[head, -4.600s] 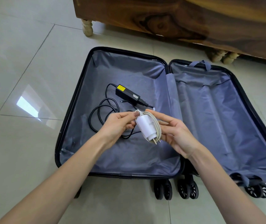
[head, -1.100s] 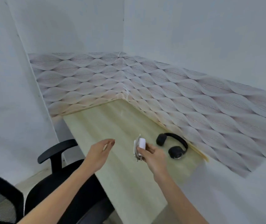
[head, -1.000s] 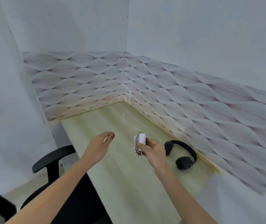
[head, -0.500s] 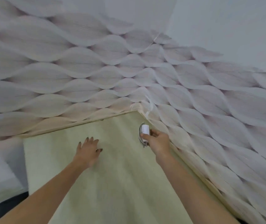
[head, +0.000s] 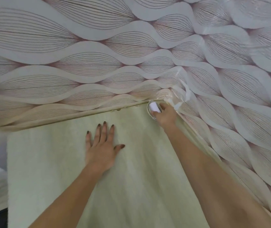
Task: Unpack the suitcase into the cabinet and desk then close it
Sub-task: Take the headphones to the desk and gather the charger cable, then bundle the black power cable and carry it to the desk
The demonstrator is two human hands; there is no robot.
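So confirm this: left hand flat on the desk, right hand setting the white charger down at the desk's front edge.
Wrong on one point: in the head view the right hand holds the white charger at the desk's far back corner by the wall. The left hand does lie flat.

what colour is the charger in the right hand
White, with a pale cable wound round it; the charger shows in the head view, held by the right hand.

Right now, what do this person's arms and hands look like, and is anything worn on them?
Both forearms are bare from the bottom of the view up: no sleeves in sight, and no watch, bracelet or gloves. No rings show. The left hand has long, slim fingers with dark polish on the nails, seen on the thumb and all four fingers. The right hand is too blurred and turned away to tell its nails.
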